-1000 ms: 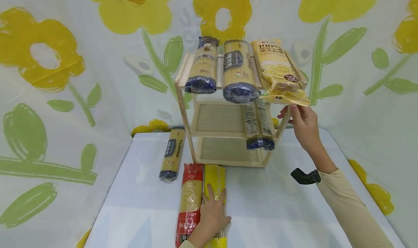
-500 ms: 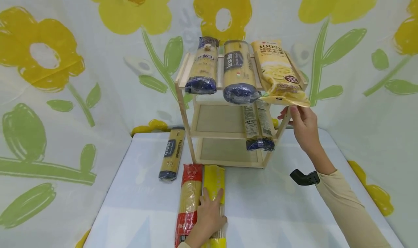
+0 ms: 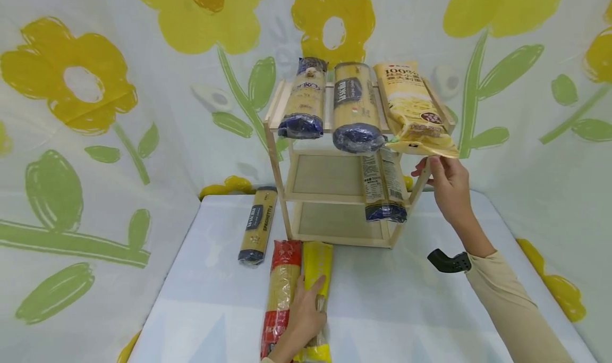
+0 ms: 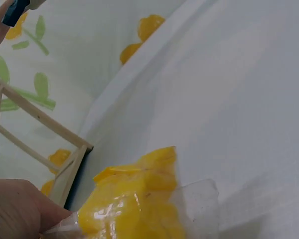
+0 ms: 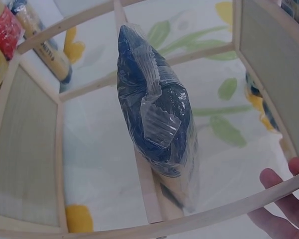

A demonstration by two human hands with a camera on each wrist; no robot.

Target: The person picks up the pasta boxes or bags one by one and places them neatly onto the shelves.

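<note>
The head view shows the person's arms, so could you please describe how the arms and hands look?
The right sleeve is long, plain and light beige, with a black curved piece at its cuff. Of the left sleeve, only a beige edge shows. The right hand and left hand wear no gloves.

That rack [image 3: 327, 177] is blond; before it, a red-ended pack [image 3: 282, 288] and a yellow-ended pack [image 3: 315, 262]; atop it, two navy-ended packs [image 3: 305, 101] [image 3: 356, 108] and a yellow bag [image 3: 415, 105]; behind it, a yellow-flowered white wall [image 3: 177, 102].
</note>
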